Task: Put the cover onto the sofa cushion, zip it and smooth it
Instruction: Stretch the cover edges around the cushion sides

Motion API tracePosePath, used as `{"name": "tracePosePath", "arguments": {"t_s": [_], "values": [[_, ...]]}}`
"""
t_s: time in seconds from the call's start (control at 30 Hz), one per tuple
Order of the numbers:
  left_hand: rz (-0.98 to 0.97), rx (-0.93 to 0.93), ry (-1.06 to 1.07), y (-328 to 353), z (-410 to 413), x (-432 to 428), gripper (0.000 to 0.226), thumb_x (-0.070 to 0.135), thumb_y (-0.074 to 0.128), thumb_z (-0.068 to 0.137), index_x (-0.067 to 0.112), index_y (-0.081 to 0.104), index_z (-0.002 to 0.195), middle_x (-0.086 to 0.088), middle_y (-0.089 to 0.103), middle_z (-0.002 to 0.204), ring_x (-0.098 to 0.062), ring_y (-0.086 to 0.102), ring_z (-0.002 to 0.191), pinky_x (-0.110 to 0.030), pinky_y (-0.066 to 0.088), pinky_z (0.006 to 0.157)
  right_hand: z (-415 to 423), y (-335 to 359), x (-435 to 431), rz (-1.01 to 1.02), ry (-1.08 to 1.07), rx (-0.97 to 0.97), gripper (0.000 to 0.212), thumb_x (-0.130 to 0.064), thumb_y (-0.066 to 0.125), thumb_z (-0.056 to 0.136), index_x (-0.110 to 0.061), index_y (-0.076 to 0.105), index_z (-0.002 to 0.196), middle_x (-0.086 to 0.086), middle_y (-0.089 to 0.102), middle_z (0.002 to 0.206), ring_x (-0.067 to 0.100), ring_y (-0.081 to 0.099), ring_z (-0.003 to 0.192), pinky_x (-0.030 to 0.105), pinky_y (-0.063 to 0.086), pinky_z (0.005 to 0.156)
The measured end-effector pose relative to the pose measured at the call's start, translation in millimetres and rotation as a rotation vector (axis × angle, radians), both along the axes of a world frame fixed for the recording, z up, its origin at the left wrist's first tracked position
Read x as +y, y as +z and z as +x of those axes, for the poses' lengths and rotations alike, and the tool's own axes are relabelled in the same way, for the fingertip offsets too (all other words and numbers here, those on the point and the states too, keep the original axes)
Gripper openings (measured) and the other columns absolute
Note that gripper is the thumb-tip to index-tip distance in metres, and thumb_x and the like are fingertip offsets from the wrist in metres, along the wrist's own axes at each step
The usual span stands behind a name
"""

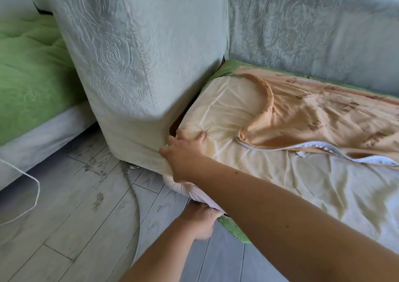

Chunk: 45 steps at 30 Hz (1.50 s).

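Gripping the near corner of the pale cushion (224,111), the right hand (185,154) had its fingers curled into bunched fabric, while the left hand (199,221) clutched the cushion's lower edge from beneath. The cushion lay on the sofa seat against the armrest (138,65), with the orange cover (313,117) drawn only over its far part and the zipper (336,151) unfastened.

The cover (313,117) on the cushion (224,102), armrest (138,54) left, backrest (302,33) behind, floor (75,206) in front.
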<state>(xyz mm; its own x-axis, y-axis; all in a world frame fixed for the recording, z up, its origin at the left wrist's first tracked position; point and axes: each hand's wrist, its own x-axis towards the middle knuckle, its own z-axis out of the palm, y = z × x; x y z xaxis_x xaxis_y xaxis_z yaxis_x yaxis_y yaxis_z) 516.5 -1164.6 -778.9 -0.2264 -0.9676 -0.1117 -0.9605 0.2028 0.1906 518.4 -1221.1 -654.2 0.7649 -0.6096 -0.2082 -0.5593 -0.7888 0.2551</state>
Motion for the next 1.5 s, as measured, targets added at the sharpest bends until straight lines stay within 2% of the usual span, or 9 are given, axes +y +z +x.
{"name": "tracePosePath", "arguments": {"t_s": [0.1,0.27,0.5,0.63,0.8,0.93,1.13,1.33,1.5], "values": [[0.098,-0.124,-0.059,-0.6,18.5,-9.6,0.031,0.009,0.039,0.092,0.010,0.052,0.120,-0.015,0.051,0.129,-0.033,0.048,0.113,-0.039,0.037,0.089,-8.6,16.4,-8.0,0.044,0.044,-0.028,0.054,-0.027,0.063,0.078,-0.029,0.045,0.130,0.000,0.040,0.126,0.026,0.029,0.125,0.072,0.032,0.092],[0.133,-0.280,-0.043,6.1,49.2,-26.0,0.042,0.018,0.033,0.098,0.010,0.038,0.139,-0.012,0.033,0.147,-0.030,0.032,0.133,-0.034,0.024,0.107,-26.1,29.4,-15.3,0.059,0.088,-0.122,0.041,-0.023,0.060,0.078,-0.027,0.051,0.118,-0.002,0.043,0.116,0.023,0.031,0.124,0.063,0.037,0.093],[-0.028,-0.214,-0.202,46.4,85.1,-1.7,0.022,0.016,0.045,0.085,0.013,0.053,0.105,-0.009,0.062,0.106,-0.031,0.058,0.096,-0.034,0.046,0.076,-45.5,32.9,-25.7,0.076,0.104,-0.296,0.047,-0.023,0.058,0.075,-0.029,0.050,0.122,-0.006,0.044,0.128,0.018,0.023,0.135,0.054,0.033,0.099],[-0.011,-0.206,-0.292,85.3,85.7,2.3,0.001,0.017,0.043,0.083,0.016,0.043,0.083,-0.004,0.055,0.083,-0.025,0.054,0.080,-0.031,0.043,0.069,-56.8,32.2,-25.4,0.082,0.139,-0.302,0.056,-0.030,0.061,0.076,-0.031,0.043,0.129,-0.009,0.032,0.144,0.016,0.010,0.143,0.049,0.024,0.108],[0.024,-0.142,-0.268,97.4,85.3,1.5,0.024,0.021,0.052,0.078,0.019,0.033,0.063,0.003,0.036,0.058,-0.020,0.041,0.065,-0.029,0.042,0.069,-66.3,33.7,-27.2,0.111,0.177,-0.230,0.061,-0.039,0.061,0.079,-0.030,0.039,0.135,-0.006,0.029,0.149,0.016,0.012,0.144,0.042,0.022,0.115],[0.001,-0.225,-0.279,108.0,80.4,5.2,0.034,0.029,0.050,0.080,0.019,0.027,0.058,0.003,0.038,0.059,-0.018,0.037,0.066,-0.027,0.037,0.085,-69.4,36.2,-33.1,0.217,0.183,-0.198,0.063,-0.043,0.062,0.083,-0.026,0.038,0.138,-0.003,0.030,0.151,0.016,0.012,0.145,0.036,0.017,0.117],[-0.138,-0.340,-0.337,131.2,66.9,9.8,0.018,0.031,0.042,0.086,0.019,0.053,0.080,0.000,0.062,0.087,-0.019,0.052,0.084,-0.028,0.036,0.076,-58.1,14.7,-27.6,0.239,0.161,-0.116,0.062,-0.041,0.054,0.088,-0.029,0.029,0.143,-0.005,0.020,0.155,0.013,0.004,0.146,0.042,0.012,0.117],[-0.113,-0.297,-0.308,125.5,61.3,8.0,0.017,0.025,0.042,0.086,0.014,0.053,0.092,-0.005,0.063,0.092,-0.023,0.056,0.089,-0.031,0.044,0.078,-79.4,17.8,-41.0,0.407,0.100,-0.420,0.072,-0.040,0.068,0.080,-0.030,0.034,0.143,-0.005,0.024,0.154,0.015,0.022,0.142,0.039,0.022,0.115],[0.045,-0.252,-0.283,123.6,63.0,-2.0,0.020,0.025,0.046,0.083,0.020,0.038,0.065,0.005,0.038,0.063,-0.019,0.045,0.071,-0.031,0.046,0.073,-85.6,18.6,-43.7,0.243,0.067,-0.067,0.079,-0.062,0.051,0.081,-0.046,0.007,0.145,-0.012,-0.005,0.158,0.023,-0.008,0.146,0.059,0.004,0.113]]}}
